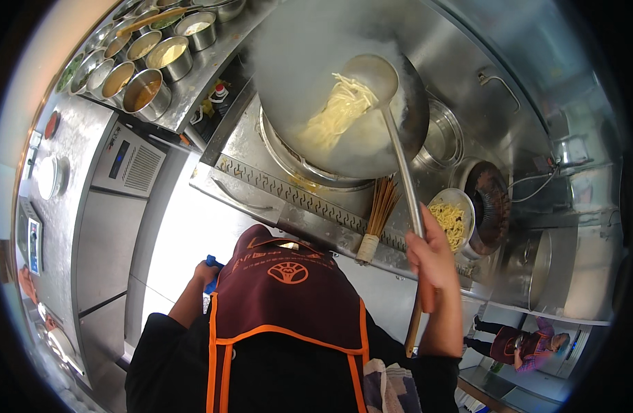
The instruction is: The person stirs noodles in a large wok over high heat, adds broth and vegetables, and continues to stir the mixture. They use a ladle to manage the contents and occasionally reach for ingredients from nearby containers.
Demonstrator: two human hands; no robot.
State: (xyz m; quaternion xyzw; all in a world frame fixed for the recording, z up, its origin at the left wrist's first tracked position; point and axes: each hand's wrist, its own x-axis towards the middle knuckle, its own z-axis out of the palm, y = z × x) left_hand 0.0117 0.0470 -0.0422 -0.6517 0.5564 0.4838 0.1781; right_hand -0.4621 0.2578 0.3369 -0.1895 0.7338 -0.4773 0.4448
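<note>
My right hand (431, 251) grips the long handle of a steel ladle (400, 149), near the handle's orange-brown wooden end. The ladle's round bowl lies over the large steaming wok (418, 111), beside a heap of pale yellow strips (342, 108) that look like noodles. Steam blurs the strips' lower end and much of the wok's inside. Low at my left side, my left hand (207, 270) is closed around a blue cloth (212, 276), apart from the stove.
A bamboo wok brush (381, 214) lies at the stove's front edge. A bowl of cut yellow strips (449, 219) stands right of my right hand. Several steel seasoning pots (164, 57) crowd the left counter. Another person (523, 343) stands at the far lower right.
</note>
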